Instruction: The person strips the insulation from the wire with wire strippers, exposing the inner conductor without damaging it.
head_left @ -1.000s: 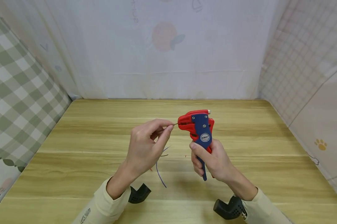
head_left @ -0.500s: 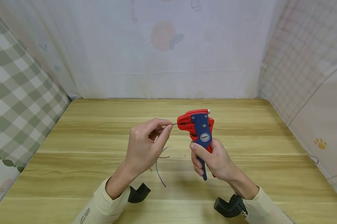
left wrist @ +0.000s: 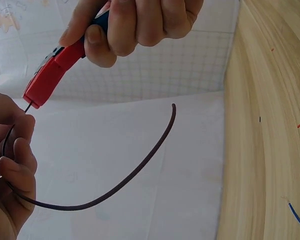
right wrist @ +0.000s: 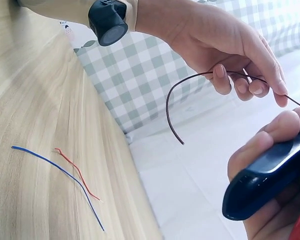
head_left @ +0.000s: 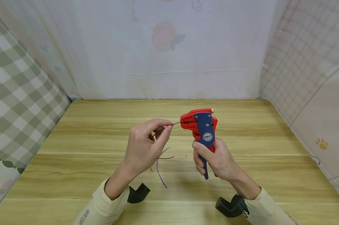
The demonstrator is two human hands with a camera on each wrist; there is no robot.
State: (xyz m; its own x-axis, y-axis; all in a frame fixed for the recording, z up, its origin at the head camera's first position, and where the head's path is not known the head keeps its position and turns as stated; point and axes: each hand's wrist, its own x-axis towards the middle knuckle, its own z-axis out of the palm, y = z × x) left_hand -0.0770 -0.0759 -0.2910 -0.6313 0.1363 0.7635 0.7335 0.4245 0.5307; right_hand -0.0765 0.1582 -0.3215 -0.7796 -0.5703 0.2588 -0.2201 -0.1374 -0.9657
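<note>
My right hand (head_left: 214, 159) grips a red and blue wire stripper (head_left: 204, 120) by its handles, held upright above the table with its nose facing left. Between thumb and forefinger, my left hand (head_left: 145, 145) pinches a thin brown wire (head_left: 176, 123). One end of that wire runs straight into the stripper's nose. Its long tail passes through the left palm and hangs in a wide curve, as the brown wire (left wrist: 112, 192) shows in the left wrist view. The wire's tip inside the tool is hidden.
On the wooden table (head_left: 88, 175) lie a blue wire (right wrist: 60, 167) and a red wire (right wrist: 77, 172) with bare ends, below my left hand. A small red scrap (left wrist: 299, 126) and a dark scrap (left wrist: 260, 119) are nearby. Fabric walls (head_left: 164, 78) border the table.
The wire stripper has shifted slightly right and up, and the gap between its nose and my left fingertips is a bit longer. The brown wire's loose tail reaches further right.
</note>
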